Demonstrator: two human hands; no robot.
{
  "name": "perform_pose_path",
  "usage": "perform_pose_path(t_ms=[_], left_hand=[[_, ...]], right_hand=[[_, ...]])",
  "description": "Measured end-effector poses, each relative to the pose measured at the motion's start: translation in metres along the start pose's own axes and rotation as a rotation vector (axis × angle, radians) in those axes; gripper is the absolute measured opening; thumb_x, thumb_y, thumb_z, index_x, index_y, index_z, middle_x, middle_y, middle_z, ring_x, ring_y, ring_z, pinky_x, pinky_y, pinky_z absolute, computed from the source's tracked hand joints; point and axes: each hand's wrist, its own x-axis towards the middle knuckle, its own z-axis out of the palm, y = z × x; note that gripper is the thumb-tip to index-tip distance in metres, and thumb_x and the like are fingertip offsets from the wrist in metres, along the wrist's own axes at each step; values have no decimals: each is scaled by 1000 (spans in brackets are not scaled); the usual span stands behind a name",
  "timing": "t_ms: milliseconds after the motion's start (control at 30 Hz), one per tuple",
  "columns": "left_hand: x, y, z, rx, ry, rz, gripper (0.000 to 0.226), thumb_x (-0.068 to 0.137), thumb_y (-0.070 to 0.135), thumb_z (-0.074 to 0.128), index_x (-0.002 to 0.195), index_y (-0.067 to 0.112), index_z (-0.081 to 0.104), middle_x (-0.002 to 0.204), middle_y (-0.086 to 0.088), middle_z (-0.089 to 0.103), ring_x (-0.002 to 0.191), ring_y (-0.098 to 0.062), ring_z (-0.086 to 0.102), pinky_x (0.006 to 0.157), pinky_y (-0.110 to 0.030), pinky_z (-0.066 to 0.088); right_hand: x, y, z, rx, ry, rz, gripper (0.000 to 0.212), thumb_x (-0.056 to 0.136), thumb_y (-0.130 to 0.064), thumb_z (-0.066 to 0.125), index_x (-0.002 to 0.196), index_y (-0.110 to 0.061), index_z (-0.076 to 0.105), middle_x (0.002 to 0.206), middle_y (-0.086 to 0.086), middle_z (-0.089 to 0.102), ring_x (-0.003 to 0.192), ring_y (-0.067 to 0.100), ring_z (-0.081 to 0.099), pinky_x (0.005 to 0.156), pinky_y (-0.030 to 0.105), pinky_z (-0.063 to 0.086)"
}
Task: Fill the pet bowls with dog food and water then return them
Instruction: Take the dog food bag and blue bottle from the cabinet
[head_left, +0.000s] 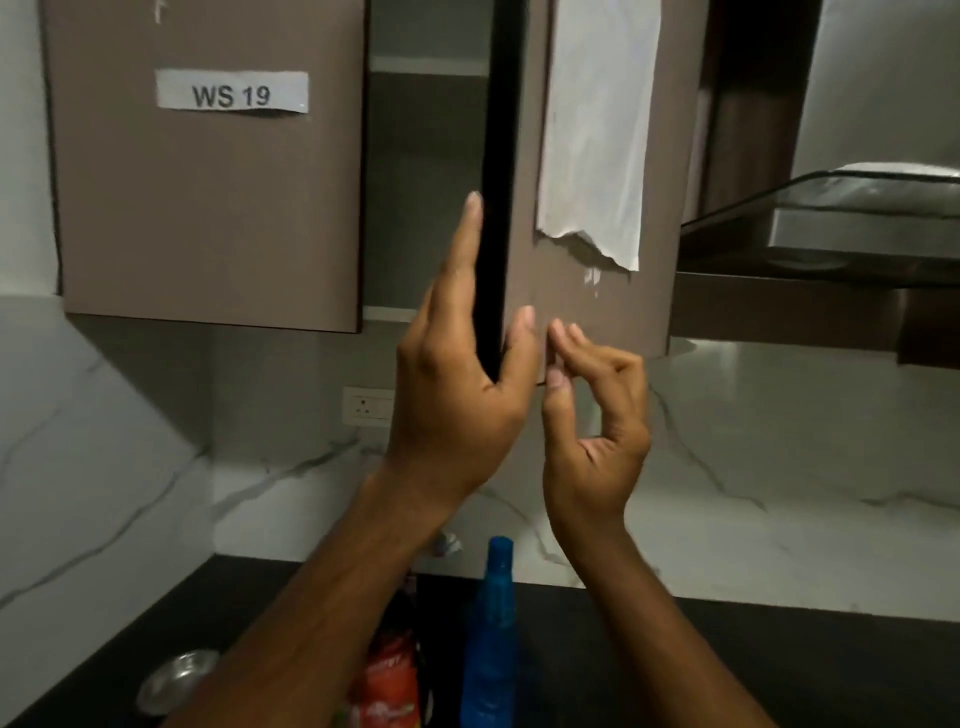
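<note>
The person stands facing a brown wall cabinet whose right-hand door (587, 291) is swung partly open, its dark edge turned toward us. The left hand (457, 395) grips that door near its lower corner: the fingers (470, 244) lie flat and straight up along the inner side of the edge, while the thumb (522, 338) presses the brown outer face, so the hand is closed around the door's thickness in a narrow clamp. The right hand (597, 431) is raised just beside it, holding nothing; its fingers are curled loosely with the tips bunched close to the thumb, right at the bottom corner of the door face. Whether those fingertips actually touch the door I cannot tell.

A torn white sheet of paper (597, 130) hangs on the open door's front. The closed left door (208, 208) carries a white label reading "WS 19" (231, 91).

Down on the black countertop (779, 665), a shiny steel pet bowl (176, 680) sits near the left front edge. Between the person's forearms stand a red printed bag (389, 680) and, just beside it to the right, a blue plastic bottle (491, 639), both near the front edge. Behind them, the white marble backsplash holds a white wall socket (366, 407).
</note>
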Motion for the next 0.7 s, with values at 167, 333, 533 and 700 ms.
perform_pose_path(t_ms=[167, 333, 533, 700], left_hand=[[6, -73, -33, 83, -69, -137, 67, 98, 21, 52, 154, 7, 19, 151, -10, 43, 134, -20, 50, 108, -42, 45], [13, -140, -53, 239, -202, -188, 73, 100, 21, 51, 156, 11, 6, 159, -12, 28, 143, -23, 35, 114, -38, 37], [26, -212, -58, 442, -395, 19, 72, 95, 10, 58, 155, 16, 18, 165, -2, 2, 152, -19, -6, 122, -53, 2], [24, -263, -47, 693, -468, 92, 67, 101, 15, 46, 155, 12, 8, 165, -7, 0, 151, -22, -7, 122, -45, -2]], right_hand=[[-2, 29, 48, -102, -137, 15, 30, 91, -13, 70, 121, -14, 70, 117, 3, 55, 116, 18, 54, 97, 29, 50], [7, 70, 91, -246, -283, -53, 43, 93, -29, 67, 135, -29, 59, 148, -6, 40, 141, 9, 34, 113, 42, 39], [13, 117, 128, -430, -418, -108, 53, 98, -39, 56, 149, -35, 41, 167, -1, 13, 155, 16, 3, 124, 46, 3], [13, 152, 156, -594, -440, -104, 52, 100, -45, 49, 150, -36, 37, 167, 1, 8, 155, 17, -2, 125, 44, 0]])
